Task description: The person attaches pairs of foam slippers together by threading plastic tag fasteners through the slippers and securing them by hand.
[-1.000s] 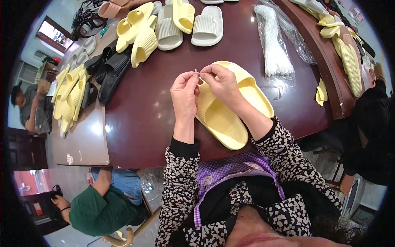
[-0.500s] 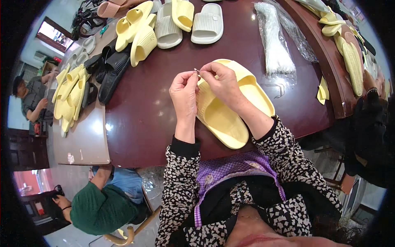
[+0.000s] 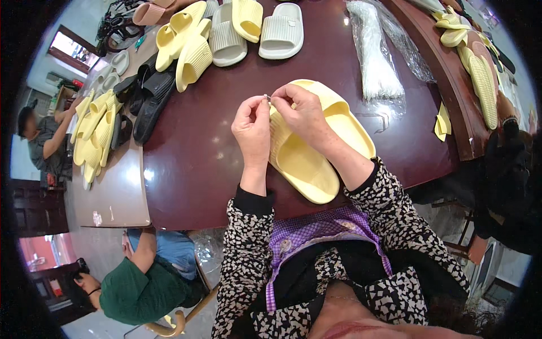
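Note:
Both my hands meet fingertip to fingertip above a pair of yellow slippers (image 3: 307, 169) on the dark red table. My left hand (image 3: 252, 127) is closed in a pinch at the slippers' left side. Over the slippers, my right hand (image 3: 299, 110) pinches too, its forearm crossing them. Between the fingertips is a tiny pale thing (image 3: 267, 97), too small to name. My right hand and forearm hide part of the slippers' straps.
A clear bag of thin white strands (image 3: 379, 62) lies at the back right. Grey slippers (image 3: 281, 37), yellow slippers (image 3: 195, 56) and black slippers (image 3: 152, 99) stand at the back and left. A yellow scrap (image 3: 442, 123) lies near the raised right edge. Other people sit around the table.
My hands stay pinched together, with only a slight shift of the fingers. At the left, the person in green has turned their head and the person in grey has moved their arms.

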Tool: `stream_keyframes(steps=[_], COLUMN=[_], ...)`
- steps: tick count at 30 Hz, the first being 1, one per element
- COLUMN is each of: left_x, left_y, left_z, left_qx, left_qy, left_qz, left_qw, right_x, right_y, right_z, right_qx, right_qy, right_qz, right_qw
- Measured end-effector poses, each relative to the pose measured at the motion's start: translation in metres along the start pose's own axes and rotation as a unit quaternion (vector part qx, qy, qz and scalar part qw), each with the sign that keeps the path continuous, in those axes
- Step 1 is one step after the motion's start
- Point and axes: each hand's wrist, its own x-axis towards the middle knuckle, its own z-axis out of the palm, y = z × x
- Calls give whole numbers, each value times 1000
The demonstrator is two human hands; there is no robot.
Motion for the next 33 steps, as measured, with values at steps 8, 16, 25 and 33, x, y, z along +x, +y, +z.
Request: stream_keyframes(steps=[8,16,25,33], left_x=[6,10,11,15], left_y=[-4,-5,-10,-15], left_z=[-13,-19,-26,-33], left_qx=[-232,-282,-318,-330], left_qy=[-71,-116,-170,-202], left_qz=[-173,-210,-221,-235], left_qw=[955,929,906,892], right_x=[-2,0,0,-1], right_y=[1,0,-2,-4], right_z=[1,-2,-5,-5], right_qx=[38,177,206,199], right_qy=[-17,-47,-90,-105], right_qz=[0,33,52,42], right_qw=[999,983,973,973])
